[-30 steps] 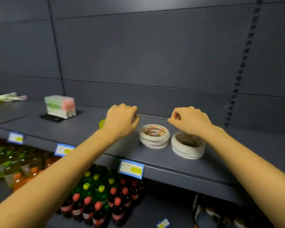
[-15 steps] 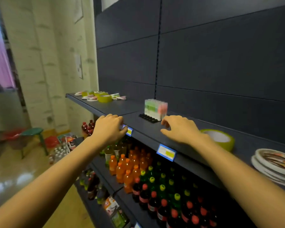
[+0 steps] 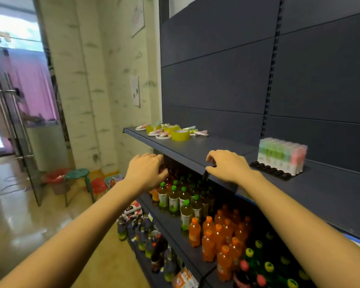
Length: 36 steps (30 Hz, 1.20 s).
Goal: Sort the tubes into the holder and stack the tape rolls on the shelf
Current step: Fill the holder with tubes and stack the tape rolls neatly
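at the far left end of the shelf (image 3: 195, 148) lie the tape rolls (image 3: 180, 135) and loose tubes (image 3: 201, 133), well beyond both hands. left hand (image 3: 146, 171) and right hand (image 3: 227, 166) hover at the shelf's near edge, fingers loosely curled, holding nothing. the holder (image 3: 268, 170) stands near the right hand, on its right.

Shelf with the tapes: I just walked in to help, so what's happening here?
A person faces the shelf with both hands empty: left hand in front of its edge, right hand at the edge. Many tubes stand in the black holder; yellow tape rolls and loose tubes lie at the far end.
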### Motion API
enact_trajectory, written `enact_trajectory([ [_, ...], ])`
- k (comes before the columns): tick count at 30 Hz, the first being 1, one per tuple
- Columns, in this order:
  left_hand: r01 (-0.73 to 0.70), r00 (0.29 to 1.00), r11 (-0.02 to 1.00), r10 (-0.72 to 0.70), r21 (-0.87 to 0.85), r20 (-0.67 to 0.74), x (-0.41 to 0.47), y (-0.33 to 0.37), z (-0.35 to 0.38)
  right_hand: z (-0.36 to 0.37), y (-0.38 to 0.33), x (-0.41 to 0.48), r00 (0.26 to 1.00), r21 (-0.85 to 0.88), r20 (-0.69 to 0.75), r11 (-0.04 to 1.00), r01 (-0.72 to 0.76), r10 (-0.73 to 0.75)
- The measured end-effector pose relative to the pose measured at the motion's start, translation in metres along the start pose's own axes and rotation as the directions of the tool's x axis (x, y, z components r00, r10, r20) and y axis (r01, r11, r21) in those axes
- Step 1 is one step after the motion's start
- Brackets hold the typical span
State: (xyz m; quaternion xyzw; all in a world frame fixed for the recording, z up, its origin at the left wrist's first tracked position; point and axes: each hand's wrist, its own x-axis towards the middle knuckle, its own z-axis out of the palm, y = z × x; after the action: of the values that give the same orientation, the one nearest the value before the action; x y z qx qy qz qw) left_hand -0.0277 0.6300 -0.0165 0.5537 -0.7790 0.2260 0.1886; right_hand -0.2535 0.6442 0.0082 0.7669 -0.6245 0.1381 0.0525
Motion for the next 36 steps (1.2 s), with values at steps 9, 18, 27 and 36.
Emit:
enact_trajectory([
  [9,0.051,0.999,0.999,-0.051,-0.019,0.004,0.052,-0.077,0.061,0.036,-0.028,0.109,1.0,-0.051,0.027,0.999,-0.013,0.014],
  [18,0.057,0.998,0.991,-0.058,-0.118,-0.01,0.152,-0.134,0.139,0.066,-0.018,0.246,0.998,-0.084,-0.011,0.994,-0.063,0.062],
  [27,0.071,0.997,0.979,-0.078,-0.19,-0.029,0.237,-0.189,0.205,0.098,-0.03,0.372,0.997,-0.019,-0.005,0.996,-0.083,0.083],
  [36,0.036,0.999,0.973,-0.038,-0.227,-0.003,0.31,-0.253,0.269,0.147,-0.061,0.485,0.992,-0.092,-0.044,0.988,-0.125,0.122],
])
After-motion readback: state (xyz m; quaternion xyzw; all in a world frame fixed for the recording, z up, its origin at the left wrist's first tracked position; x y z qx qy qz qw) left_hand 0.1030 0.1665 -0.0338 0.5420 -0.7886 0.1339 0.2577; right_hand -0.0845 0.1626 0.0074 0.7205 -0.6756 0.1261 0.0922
